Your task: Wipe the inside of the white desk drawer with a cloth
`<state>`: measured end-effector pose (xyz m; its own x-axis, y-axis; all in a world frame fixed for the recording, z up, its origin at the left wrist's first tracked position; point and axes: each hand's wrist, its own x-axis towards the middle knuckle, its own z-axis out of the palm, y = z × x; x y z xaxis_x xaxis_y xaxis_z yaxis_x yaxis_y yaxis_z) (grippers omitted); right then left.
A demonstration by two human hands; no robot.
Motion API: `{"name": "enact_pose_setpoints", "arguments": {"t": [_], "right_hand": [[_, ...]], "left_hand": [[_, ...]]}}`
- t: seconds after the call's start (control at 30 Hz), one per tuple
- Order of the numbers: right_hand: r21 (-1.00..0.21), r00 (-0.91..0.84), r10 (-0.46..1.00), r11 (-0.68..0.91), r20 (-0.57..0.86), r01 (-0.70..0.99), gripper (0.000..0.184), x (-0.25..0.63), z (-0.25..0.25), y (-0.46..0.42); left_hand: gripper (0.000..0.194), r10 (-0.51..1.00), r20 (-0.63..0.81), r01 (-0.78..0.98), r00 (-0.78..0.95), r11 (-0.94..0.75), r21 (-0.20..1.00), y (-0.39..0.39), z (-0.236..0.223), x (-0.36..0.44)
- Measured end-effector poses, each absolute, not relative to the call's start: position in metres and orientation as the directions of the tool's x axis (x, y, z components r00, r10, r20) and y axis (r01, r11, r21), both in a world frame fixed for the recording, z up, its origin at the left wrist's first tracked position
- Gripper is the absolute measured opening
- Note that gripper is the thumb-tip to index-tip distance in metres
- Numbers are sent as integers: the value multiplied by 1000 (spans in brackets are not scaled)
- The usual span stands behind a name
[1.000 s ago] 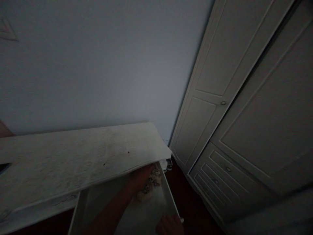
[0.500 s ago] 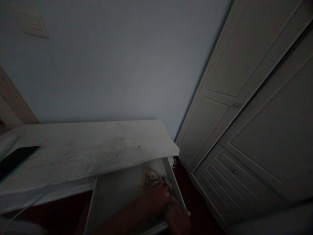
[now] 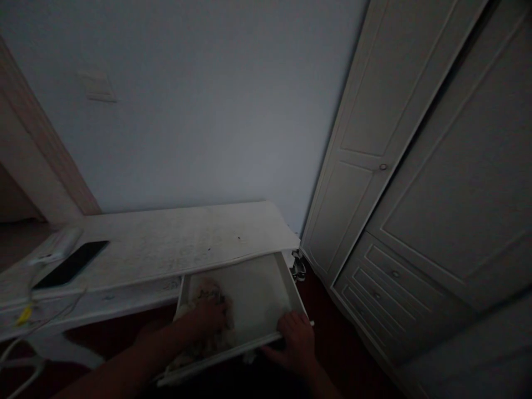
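Note:
A white drawer [image 3: 260,296] stands pulled out from the desk. My left hand [image 3: 213,315] reaches inside, on the left, its fingers bent down over a loose pile of pale things [image 3: 208,288] with dark markings. Dim light and blur hide what the fingers have hold of. Over the drawer's front right corner lies my right hand [image 3: 296,335], with fingers inside the front panel and the thumb outside, gripping it. The right part of the drawer floor shows bare.
On the white desk top [image 3: 166,233] lie a dark phone [image 3: 71,266] and a white box-like device [image 3: 58,245] with a cable. White wardrobes [image 3: 353,194] stand to the right. Shoes [image 3: 298,269] are on the dark red floor between desk and wardrobe.
My left hand has moved from the drawer's right side to its left, and the pale things now lie there too. My right hand now grips the front corner. The view has shifted left.

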<state>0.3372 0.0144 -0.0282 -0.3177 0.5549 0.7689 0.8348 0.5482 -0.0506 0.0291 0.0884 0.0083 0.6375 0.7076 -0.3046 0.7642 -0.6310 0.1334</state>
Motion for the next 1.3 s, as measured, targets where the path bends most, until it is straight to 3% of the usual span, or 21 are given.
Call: {"name": "enact_pose_setpoints", "arguments": {"t": [0.1,0.23,0.53,0.73,0.87,1.0,1.17,1.3], "right_hand": [[-92,-300,582,548,756,832,57,336,-26,13],[-114,-274,587,538,762,835,60,336,-30,13],[-107,-258,575,524,776,845,60,334,-38,15],[-114,-267,582,534,768,838,61,334,-39,15],[-107,-279,571,549,772,829,59,336,-37,16],[-98,-285,584,536,760,838,58,335,-36,16],[-72,-292,566,533,771,843,59,334,-38,16],[-64,-283,546,531,788,845,59,335,-38,17]], "left_hand": [[27,790,-302,836,533,-547,46,83,19,10],[37,883,-211,905,418,-424,18,97,30,10],[48,969,-15,953,247,-240,183,155,42,20],[43,917,-70,909,392,-375,180,162,31,56],[58,785,-153,799,601,-581,158,144,20,96],[52,649,-200,678,734,-715,172,118,13,126],[62,607,-241,651,757,-733,197,99,15,101],[85,709,-319,772,629,-617,152,86,13,45]]}}
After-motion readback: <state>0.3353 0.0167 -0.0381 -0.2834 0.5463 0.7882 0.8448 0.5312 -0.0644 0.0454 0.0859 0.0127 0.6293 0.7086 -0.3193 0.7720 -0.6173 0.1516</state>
